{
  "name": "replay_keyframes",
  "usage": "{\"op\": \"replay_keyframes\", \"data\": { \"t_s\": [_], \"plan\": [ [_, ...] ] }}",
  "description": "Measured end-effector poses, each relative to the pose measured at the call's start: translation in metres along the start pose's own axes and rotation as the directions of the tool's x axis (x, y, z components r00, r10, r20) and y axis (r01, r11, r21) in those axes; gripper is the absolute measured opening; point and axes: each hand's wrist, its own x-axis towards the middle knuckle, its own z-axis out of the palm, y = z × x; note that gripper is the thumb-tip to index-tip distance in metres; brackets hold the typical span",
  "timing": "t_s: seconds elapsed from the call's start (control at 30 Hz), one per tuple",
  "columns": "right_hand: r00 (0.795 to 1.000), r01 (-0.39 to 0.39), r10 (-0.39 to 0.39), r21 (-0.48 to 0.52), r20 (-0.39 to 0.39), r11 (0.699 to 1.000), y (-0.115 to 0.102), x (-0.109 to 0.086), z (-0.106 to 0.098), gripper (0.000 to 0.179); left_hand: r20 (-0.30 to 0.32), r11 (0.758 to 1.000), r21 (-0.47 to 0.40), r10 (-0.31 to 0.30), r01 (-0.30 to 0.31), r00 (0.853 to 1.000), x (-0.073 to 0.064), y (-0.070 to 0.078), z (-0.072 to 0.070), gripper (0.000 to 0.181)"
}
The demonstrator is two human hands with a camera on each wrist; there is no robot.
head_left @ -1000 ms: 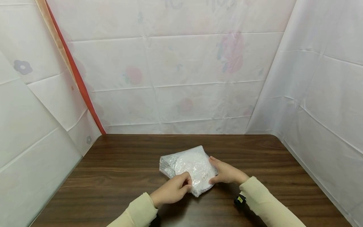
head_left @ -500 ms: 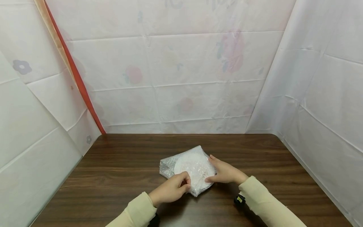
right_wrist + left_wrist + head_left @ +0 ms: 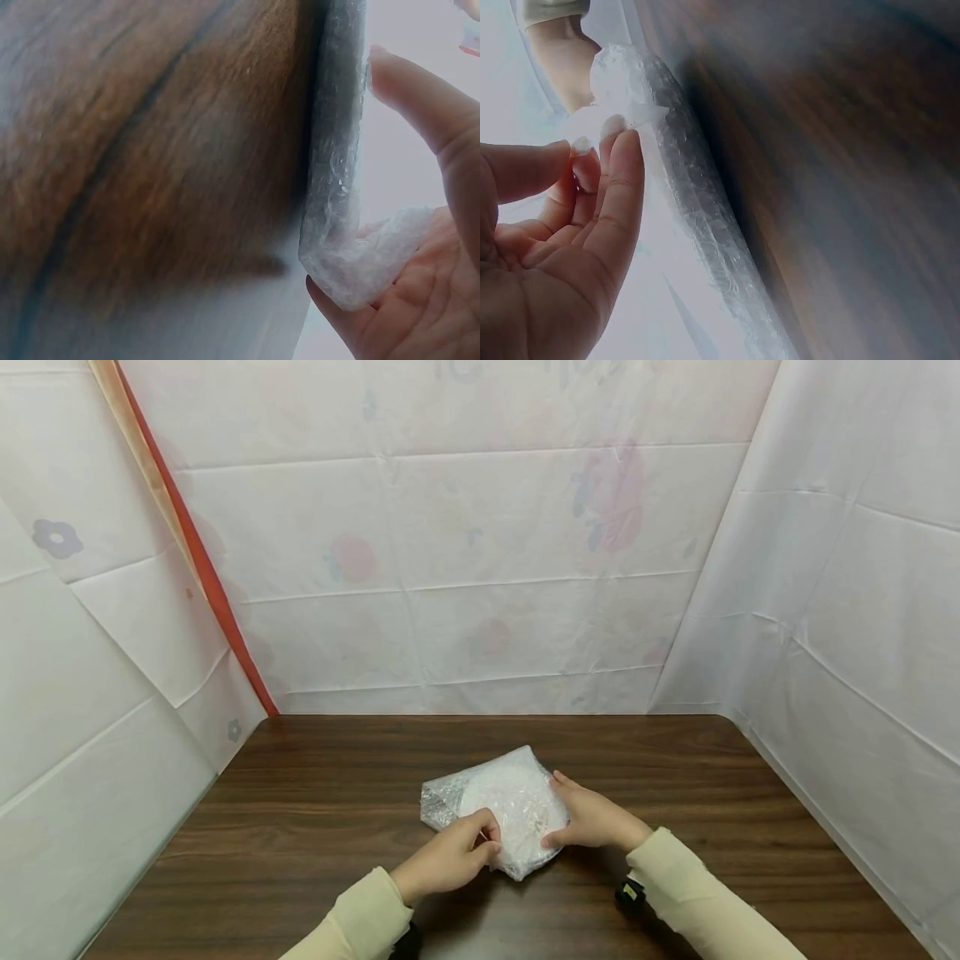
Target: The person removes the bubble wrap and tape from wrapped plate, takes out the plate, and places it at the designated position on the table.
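Observation:
A white, round, flat thing wrapped in bubble wrap (image 3: 517, 802) lies on the dark wooden table (image 3: 322, 802) in the head view. Loose wrap (image 3: 442, 800) sticks out at its left side. At the near left edge my left hand (image 3: 453, 856) has thumb and forefinger together, pinching the wrap. A small clear flap (image 3: 651, 115) stands beside those fingertips in the left wrist view. My right hand (image 3: 592, 817) grips the package's right side, thumb (image 3: 409, 90) on top and the other fingers round the edge. Glare washes out the package's top in both wrist views.
White printed sheets (image 3: 465, 568) hang behind the table and along both sides. A red strip (image 3: 202, 560) runs down the left back corner. Black straps (image 3: 630, 893) show under the sleeves.
My left hand has drawn slightly to the left at the package's edge. The right thumb has shifted a little to the left over the top. The package has stayed nearly in place.

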Motion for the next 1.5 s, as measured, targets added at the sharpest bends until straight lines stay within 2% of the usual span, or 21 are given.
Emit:
{"op": "replay_keyframes", "data": {
  "t_s": [0.4, 0.77, 0.93, 1.07, 1.37, 1.5],
  "plan": [
    [1.0, 0.006, -0.005, -0.018, 0.017, 1.0, 0.0, 0.0, -0.001, 0.101, 0.005, 1.0, -0.014, -0.018, 0.018, 1.0, 0.001, 0.001, -0.005, 0.01],
    [0.999, -0.017, 0.017, -0.005, 0.039, 1.0, -0.002, 0.0, -0.001, 0.101, -0.036, 1.0, -0.03, 0.004, -0.005, 0.999, 0.001, 0.001, -0.016, 0.01],
    [0.999, -0.014, 0.014, -0.005, 0.045, 1.0, -0.002, 0.001, -0.001, 0.101, -0.085, 0.997, -0.075, 0.003, -0.01, 0.996, 0.003, 0.005, -0.029, 0.01],
    [0.999, -0.014, 0.015, -0.011, 0.045, 1.0, -0.002, 0.002, -0.001, 0.1, -0.124, 0.998, -0.067, -0.015, 0.007, 0.992, 0.004, 0.008, -0.038, 0.009],
    [0.999, -0.016, 0.017, -0.013, 0.048, 1.0, -0.001, 0.003, -0.001, 0.101, -0.167, 0.998, -0.056, 0.007, -0.016, 0.986, 0.006, 0.009, -0.045, 0.009],
    [0.999, -0.016, 0.016, -0.011, 0.051, 1.0, 0.0, 0.003, -0.001, 0.101, -0.187, 0.996, -0.079, 0.013, -0.028, 0.982, 0.007, 0.013, -0.05, 0.007]
  ]
}}
